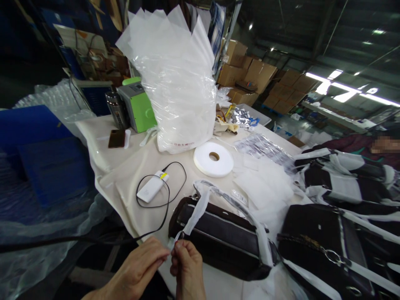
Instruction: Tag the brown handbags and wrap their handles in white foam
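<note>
A dark brown handbag [218, 239] lies at the near edge of the cloth-covered table [118, 183], its handle wrapped in white strip. My left hand [142, 262] and my right hand [187, 266] meet at the bag's near left end. Both pinch the loose end of the white wrapping strip [195, 214] by a small metal fitting. A roll of the same white tape [213, 158] lies flat beyond the bag.
A white power bank [152, 187] with a black cable lies left of the bag. A tall clear plastic sack [178, 83], a green machine [139, 104] and a phone [116, 138] stand behind. More wrapped black bags [331, 246] lie right. Another person's sleeve [346, 146] shows far right. Cardboard boxes [259, 75] are stacked beyond.
</note>
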### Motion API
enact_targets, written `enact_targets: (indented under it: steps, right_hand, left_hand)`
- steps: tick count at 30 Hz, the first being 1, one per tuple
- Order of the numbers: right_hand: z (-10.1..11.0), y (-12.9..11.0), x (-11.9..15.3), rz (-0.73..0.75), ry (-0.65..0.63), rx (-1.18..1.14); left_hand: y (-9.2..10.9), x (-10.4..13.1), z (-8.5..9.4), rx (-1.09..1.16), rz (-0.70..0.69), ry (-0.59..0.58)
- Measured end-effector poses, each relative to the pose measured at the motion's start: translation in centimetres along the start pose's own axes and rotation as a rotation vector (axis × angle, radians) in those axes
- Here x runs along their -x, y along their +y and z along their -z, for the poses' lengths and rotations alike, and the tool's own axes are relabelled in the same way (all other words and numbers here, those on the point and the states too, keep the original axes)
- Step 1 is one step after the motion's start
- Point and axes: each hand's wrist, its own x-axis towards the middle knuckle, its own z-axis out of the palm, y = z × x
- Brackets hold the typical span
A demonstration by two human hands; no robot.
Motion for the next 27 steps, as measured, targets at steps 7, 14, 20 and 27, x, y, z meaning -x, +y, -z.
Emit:
enact_targets:
  steps: [7,14,20,27]
  right_hand:
    - [-0.2,-0.3,0.4,0.017,-0.001,0.089]
    - [1.1,0.7,-0.3,0.009,-0.069,0.088]
    - [1.5,0.4,-0.3,0.035,-0.059,0.113]
    - [1.9,0.5,-0.1,0.095,-0.017,0.213]
  left_hand:
    - [0.0,0.2,-0.2,0.042,0.02,-0.008]
    - [-0.3,0.8,-0.6,0.389,0.485,-0.036]
    - [0.1,-1.7,-2.0,0.778,1.02,0.005]
    - [0.0,-2.4,-3.1,0.841,1.11,0.179]
